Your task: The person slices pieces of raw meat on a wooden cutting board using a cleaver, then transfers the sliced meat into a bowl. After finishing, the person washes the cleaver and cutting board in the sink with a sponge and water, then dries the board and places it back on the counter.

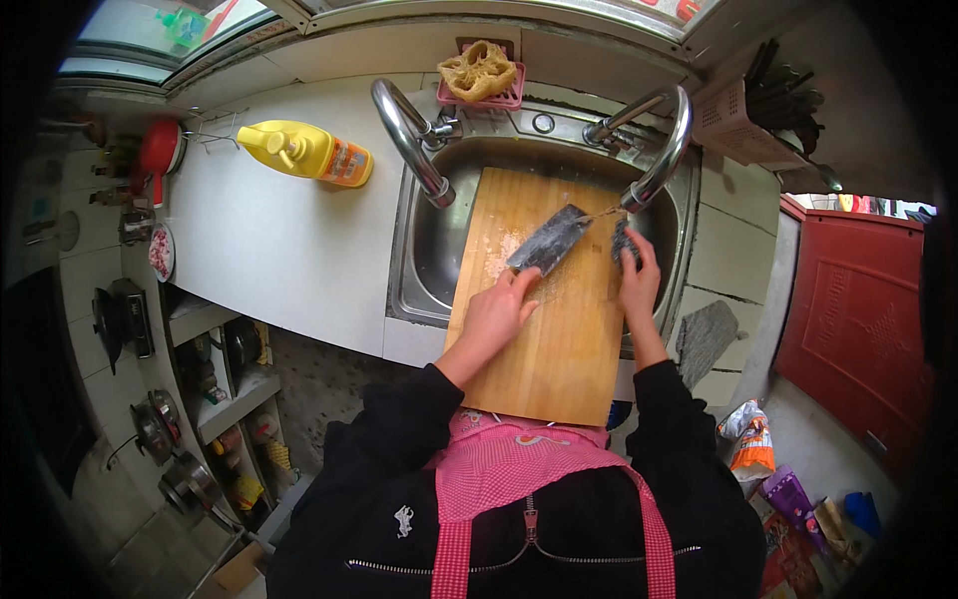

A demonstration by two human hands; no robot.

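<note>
A wooden cutting board (554, 352) lies aslant over the steel sink (428, 258), its near edge against the pink apron (524, 457). Above the board is a dark, wet cleaver blade (552, 238). My left hand (500, 307) pinches the blade's lower left corner between fingers and thumb. At the board's right edge, my right hand (640, 273) holds a dark grey scrubbing cloth (620, 241), partly covered by the fingers. A thin tan strand, perhaps the handle or running water, spans from the blade towards the right tap (662, 161). Pale pink residue (503, 253) spots the board beside the blade.
A second tap (408, 138) arches over the sink's left side. On the left counter stand a yellow pump bottle (307, 153) and a plate of meat pieces (161, 253). A loofah (477, 71) rests on a pink rack behind; a grey cloth (706, 338) lies right of the sink.
</note>
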